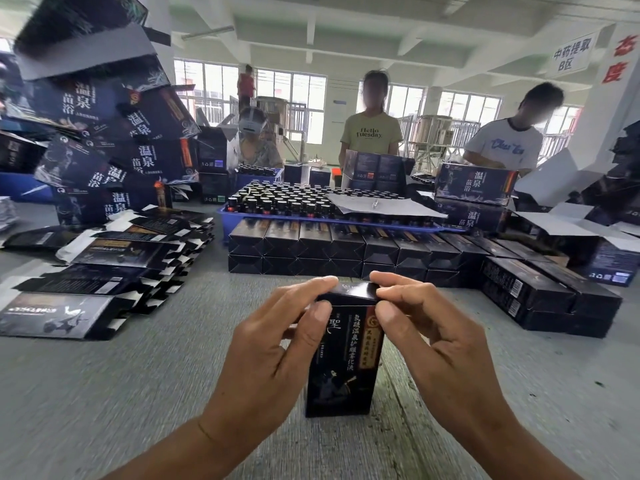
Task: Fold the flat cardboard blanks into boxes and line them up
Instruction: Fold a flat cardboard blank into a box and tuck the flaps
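While the upright box [341, 355] stands on the grey worktop [104, 393], left hand [273, 344] and right hand [429, 337] pinch its top, hiding the flap. Flat blanks [104, 265] lie left; finished boxes [346, 249] line up beyond, labels blurred.
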`<state>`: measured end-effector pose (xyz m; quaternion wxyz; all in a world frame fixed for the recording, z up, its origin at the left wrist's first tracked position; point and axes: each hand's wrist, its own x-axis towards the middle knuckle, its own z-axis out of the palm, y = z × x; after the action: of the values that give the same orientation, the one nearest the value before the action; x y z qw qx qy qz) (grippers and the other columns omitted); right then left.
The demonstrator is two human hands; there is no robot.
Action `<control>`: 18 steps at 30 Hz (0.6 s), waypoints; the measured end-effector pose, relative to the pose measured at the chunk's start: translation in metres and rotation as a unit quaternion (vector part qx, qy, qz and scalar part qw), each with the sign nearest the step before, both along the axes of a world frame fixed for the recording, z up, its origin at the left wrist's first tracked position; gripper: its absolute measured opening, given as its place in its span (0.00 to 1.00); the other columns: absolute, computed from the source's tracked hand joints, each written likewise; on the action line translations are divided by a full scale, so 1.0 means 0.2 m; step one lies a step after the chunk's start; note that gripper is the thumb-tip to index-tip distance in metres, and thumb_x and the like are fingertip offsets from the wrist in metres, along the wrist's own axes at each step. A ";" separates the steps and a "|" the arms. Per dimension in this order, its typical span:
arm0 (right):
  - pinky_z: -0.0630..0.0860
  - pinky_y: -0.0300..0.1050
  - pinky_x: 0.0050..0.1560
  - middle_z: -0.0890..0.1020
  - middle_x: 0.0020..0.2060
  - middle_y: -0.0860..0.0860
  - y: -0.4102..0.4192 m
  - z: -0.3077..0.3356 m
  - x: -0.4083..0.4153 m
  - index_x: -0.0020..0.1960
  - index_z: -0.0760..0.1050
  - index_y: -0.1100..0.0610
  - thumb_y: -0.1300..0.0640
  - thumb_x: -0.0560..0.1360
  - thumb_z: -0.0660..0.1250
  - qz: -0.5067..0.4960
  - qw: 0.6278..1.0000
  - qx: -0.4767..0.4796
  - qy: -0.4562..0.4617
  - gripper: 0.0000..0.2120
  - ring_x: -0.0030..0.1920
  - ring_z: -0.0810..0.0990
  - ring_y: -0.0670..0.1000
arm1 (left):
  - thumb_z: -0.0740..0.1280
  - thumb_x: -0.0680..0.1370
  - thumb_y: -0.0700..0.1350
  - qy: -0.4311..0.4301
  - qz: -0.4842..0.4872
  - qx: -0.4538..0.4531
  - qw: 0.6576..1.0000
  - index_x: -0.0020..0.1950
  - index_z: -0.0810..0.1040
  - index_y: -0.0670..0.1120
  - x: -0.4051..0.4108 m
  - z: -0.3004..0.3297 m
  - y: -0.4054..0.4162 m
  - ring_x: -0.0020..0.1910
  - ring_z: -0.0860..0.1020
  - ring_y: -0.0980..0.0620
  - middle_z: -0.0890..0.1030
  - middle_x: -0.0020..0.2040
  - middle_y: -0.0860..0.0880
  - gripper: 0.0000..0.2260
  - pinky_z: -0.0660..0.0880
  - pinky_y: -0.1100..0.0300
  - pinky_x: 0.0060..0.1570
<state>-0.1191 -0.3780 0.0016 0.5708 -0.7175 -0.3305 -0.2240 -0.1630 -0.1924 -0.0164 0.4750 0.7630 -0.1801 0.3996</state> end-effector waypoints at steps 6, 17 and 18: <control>0.80 0.36 0.50 0.82 0.58 0.38 0.01 -0.03 0.02 0.53 0.81 0.44 0.50 0.77 0.68 -0.030 0.999 -0.006 -0.019 0.06 0.57 0.82 0.44 | 0.63 0.81 0.50 -0.035 0.032 0.055 0.997 0.63 0.79 0.52 0.02 -0.01 0.03 0.56 0.81 0.58 0.81 0.58 0.56 0.12 0.76 0.71 0.47; 0.73 0.38 0.64 0.65 0.69 0.35 0.10 -0.15 0.00 0.66 0.58 0.34 0.27 0.66 0.67 -0.078 0.944 -0.321 0.020 0.34 0.63 0.71 0.39 | 0.68 0.70 0.58 0.127 0.002 -0.171 0.977 0.57 0.71 0.77 0.09 -0.06 0.09 0.44 0.85 0.55 0.83 0.52 0.54 0.19 0.82 0.59 0.36; 0.73 0.41 0.66 0.63 0.71 0.37 0.11 -0.17 0.00 0.67 0.58 0.36 0.26 0.66 0.66 -0.078 0.931 -0.356 0.005 0.35 0.65 0.70 0.41 | 0.69 0.70 0.58 0.137 0.002 -0.187 0.973 0.56 0.71 0.76 0.10 -0.06 0.10 0.45 0.85 0.55 0.84 0.52 0.52 0.18 0.82 0.59 0.35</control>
<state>-0.1185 -0.3568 -0.0319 0.2602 -0.8981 -0.3290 -0.1321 -0.1426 -0.1730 -0.0288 0.6284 0.7086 -0.0340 0.3191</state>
